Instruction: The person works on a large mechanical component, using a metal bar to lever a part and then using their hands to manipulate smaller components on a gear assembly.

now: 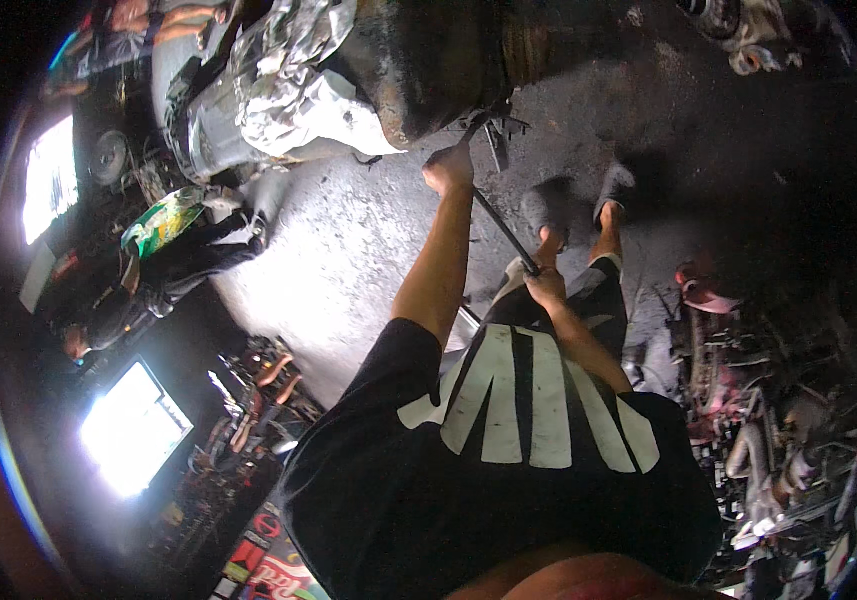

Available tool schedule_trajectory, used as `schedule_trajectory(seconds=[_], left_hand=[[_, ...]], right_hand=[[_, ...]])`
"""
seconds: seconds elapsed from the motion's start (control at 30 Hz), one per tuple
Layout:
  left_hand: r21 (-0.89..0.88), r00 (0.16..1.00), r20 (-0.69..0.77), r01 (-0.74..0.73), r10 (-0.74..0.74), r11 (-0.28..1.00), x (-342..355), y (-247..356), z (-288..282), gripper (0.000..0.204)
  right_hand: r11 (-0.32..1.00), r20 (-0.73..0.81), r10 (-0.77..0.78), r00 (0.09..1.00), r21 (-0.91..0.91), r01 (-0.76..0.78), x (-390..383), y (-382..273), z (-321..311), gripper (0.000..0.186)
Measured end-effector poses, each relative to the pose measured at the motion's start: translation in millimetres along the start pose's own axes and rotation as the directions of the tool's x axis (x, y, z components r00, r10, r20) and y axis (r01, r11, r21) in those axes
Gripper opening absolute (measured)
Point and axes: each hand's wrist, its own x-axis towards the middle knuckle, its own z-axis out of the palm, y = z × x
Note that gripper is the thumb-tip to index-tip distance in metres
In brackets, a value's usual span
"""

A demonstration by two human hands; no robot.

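"Running which way from the fingers is the long, straight, dark metal bar (501, 225)?"

"Slantwise between both hands: its long axis is angled from the left hand (448, 170), higher up, down and rightward to the right hand (546, 288). Its far end is held close under the bulky, rust-stained, dark metal part (418, 70); whether contact is made there cannot be told."

"And how are the fingers set?"

"The left fingers are curled into a fist around the bar near its upper end. The lower end is gripped by the right hand, though separate fingers cannot be made out. The metal part is neared more by the left hand, and is flanked on its left by crumpled silver foil sheeting (293, 90)."

"What is seen beneath and around?"

"A rough, grey, stained floor (348, 220), brightly lit at left, shadowed at right. The right side is crowded by a heap of greasy metal machine parts (763, 470); at far left, another person in dark clothing (198, 262) is seen."
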Motion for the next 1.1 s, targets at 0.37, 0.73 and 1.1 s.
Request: schedule_trajectory(seconds=[0.37,0.73,1.1], left_hand=[[-0.355,0.953,-0.278,-0.217,0.120,0.909,-6,16,0,0.038],[-0.612,0.871,-0.484,-0.267,-0.086,0.744,-7,22,0,0.031],[-0.190,0.901,-0.410,-0.236,0.142,0.953,-4,24,-9,0.025]], right_hand=[[0.977,-0.192,-0.185,0.964,0.067,0.201,30,-17,18,0.047],[0.816,-0.297,-0.507,0.809,-0.468,0.340,46,-9,13,0.026],[0.984,0.100,-0.102,0.990,-0.138,0.115,33,-5,43,0.033]])
